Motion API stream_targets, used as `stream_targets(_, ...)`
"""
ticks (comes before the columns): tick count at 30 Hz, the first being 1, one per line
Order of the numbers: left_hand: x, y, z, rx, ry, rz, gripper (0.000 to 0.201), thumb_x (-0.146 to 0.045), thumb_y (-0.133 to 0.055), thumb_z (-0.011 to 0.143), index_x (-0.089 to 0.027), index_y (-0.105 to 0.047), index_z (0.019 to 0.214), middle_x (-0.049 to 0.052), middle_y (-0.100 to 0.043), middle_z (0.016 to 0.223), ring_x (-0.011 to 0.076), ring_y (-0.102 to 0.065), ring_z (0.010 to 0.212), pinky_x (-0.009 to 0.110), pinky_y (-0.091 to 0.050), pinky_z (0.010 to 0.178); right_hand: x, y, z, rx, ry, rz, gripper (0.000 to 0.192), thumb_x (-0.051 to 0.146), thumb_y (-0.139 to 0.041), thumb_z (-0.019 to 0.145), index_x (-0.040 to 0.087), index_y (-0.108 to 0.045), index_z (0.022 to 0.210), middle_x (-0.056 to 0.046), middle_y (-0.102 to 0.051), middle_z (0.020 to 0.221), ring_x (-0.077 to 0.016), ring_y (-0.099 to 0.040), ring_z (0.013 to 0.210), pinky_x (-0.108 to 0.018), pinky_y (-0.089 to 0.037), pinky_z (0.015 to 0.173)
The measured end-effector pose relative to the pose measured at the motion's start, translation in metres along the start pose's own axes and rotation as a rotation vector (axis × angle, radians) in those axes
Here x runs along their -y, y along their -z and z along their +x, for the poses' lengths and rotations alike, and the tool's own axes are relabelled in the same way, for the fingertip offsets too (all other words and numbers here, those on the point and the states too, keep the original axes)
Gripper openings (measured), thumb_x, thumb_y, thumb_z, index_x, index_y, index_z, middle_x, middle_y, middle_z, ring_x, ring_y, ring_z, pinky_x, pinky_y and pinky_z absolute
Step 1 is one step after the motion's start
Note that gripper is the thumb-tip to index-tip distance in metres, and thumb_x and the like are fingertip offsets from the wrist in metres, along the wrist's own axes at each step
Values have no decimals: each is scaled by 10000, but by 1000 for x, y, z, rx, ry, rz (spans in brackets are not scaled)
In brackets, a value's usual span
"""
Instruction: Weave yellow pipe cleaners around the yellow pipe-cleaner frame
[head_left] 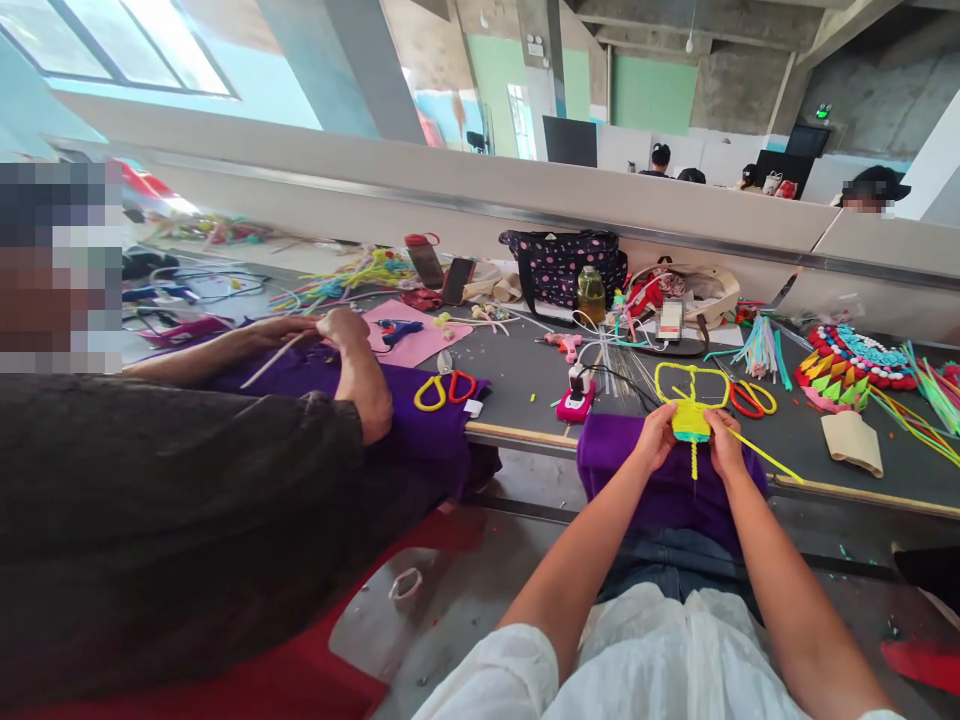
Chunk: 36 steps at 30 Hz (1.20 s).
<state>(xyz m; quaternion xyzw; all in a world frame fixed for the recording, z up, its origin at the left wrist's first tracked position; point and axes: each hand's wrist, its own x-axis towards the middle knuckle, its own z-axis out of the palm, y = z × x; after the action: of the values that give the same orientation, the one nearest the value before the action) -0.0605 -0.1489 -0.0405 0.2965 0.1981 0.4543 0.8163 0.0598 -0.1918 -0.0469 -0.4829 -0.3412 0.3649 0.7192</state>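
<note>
My left hand [655, 437] and my right hand [724, 443] pinch the two sides of a small yellow woven pipe-cleaner piece [690, 419] with a light blue band across it. Yellow pipe-cleaner loops [691, 379] rise from its top, and one long yellow strand [765, 456] trails to the right past my right hand. The piece hangs over a purple cloth [607, 460] draped over the table edge and my lap.
A person in a dark sleeve [187, 470] works at my left over another purple cloth [427, 425]. The grey table [517, 385] holds scissors [752, 397], a pink device [575, 402], glue guns, pipe cleaners, a dotted bag [559, 265] and a colourful woven piece [847, 365].
</note>
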Motion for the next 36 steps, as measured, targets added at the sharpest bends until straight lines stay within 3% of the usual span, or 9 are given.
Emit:
stream_targets(10,7,-3,-3,-42,-72,34,412,-346,-862,553,-96,-713,845,119,-740,841,237,-692,755,355,-527,770,-1,1,-8,37,1,11,281,456,-721,690,183,-675,733,-2,-684,690,-161,-615,615,-286,-495,611)
stream_targets(15,9,-3,-2,-75,-105,49,365,-406,-832,602,-116,-695,775,82,-728,760,201,-680,693,314,-520,703,-3,2,-7,14,2,3,277,443,-747,663,182,-659,687,5,-667,651,-153,-603,588,-278,-495,599)
stream_targets(28,13,-1,-5,-29,-103,114,375,-430,-837,584,-121,-686,733,75,-710,714,195,-662,660,293,-506,646,-4,4,-7,4,-9,-8,291,448,-767,645,189,-662,725,-1,-679,685,-173,-638,627,-297,-522,624)
stream_targets(36,13,-1,-3,-66,-141,99,397,-449,-819,615,-124,-688,801,70,-716,762,173,-649,652,292,-506,665,0,7,-8,128,-68,-56,369,497,-757,653,180,-706,835,-40,-722,772,-211,-663,708,-313,-534,641)
